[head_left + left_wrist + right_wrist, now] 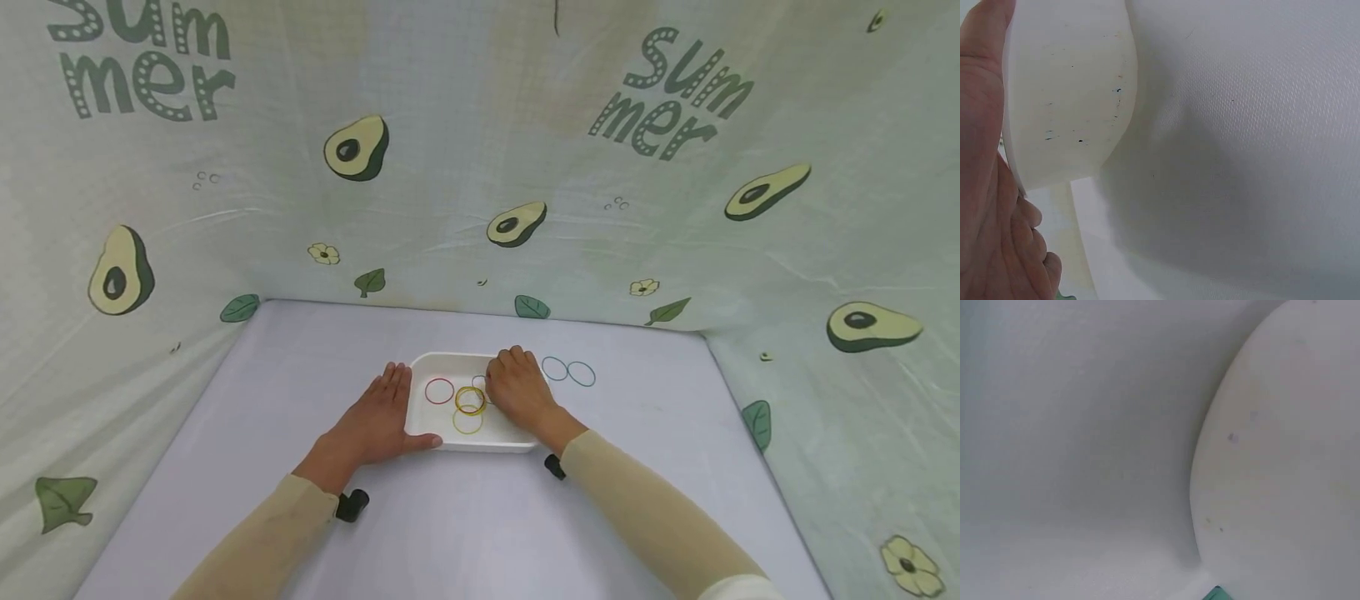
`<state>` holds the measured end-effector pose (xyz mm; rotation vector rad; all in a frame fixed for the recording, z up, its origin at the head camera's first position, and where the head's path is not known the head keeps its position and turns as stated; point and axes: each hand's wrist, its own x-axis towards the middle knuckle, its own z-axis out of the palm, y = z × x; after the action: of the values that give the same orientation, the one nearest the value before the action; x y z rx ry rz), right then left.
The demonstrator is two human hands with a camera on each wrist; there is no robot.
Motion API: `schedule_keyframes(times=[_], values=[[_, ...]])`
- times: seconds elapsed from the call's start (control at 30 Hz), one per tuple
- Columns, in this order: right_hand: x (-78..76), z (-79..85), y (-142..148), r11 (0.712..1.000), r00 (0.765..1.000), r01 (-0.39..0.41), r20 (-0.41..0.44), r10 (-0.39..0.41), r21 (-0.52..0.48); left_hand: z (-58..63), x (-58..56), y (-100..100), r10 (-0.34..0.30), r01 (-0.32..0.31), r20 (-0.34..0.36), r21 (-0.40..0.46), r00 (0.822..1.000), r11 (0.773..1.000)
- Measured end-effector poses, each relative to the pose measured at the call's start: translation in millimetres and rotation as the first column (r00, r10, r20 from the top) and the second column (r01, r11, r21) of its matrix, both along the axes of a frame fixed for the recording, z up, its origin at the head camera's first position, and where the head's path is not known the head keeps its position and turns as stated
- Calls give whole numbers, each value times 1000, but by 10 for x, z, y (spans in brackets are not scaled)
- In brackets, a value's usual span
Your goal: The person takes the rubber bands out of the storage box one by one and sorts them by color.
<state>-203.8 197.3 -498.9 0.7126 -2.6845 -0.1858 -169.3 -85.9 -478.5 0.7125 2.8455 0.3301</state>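
A shallow white tray [502,444] holds a red rubber band [439,379], yellow rubber bands [468,433] overlapping one another, and a thin dark bluish rubber band [473,383]. My left hand [378,421] lies along the tray's left side, its fingers straight and its thumb reaching over the front corner. In the left wrist view the hand [985,156] touches the tray's outer wall [1072,94]. Inside the tray's right part, my right hand [521,390] has curled fingers at the bluish band and seems to pinch it; the fingertips are hidden. The right wrist view shows only the tray's outer wall [1279,462].
Two blue-green rubber bands [581,373] lie side by side on the white table [645,467], just right of the tray. A cloth [442,108] printed with avocados and leaves hangs behind the table and at its sides.
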Motion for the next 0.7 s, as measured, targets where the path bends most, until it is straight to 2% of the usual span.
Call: schedule_keyframes(times=[0.3,0.7], values=[[1,-7,88,997,999,-3,-46,-1,-76,-24,2,-2,-10,9,-27,-22,1000,1000],[3,4,92,999,999,28,-46,-29,-40,-11,14,2,-11,10,-29,-32,1000,999]])
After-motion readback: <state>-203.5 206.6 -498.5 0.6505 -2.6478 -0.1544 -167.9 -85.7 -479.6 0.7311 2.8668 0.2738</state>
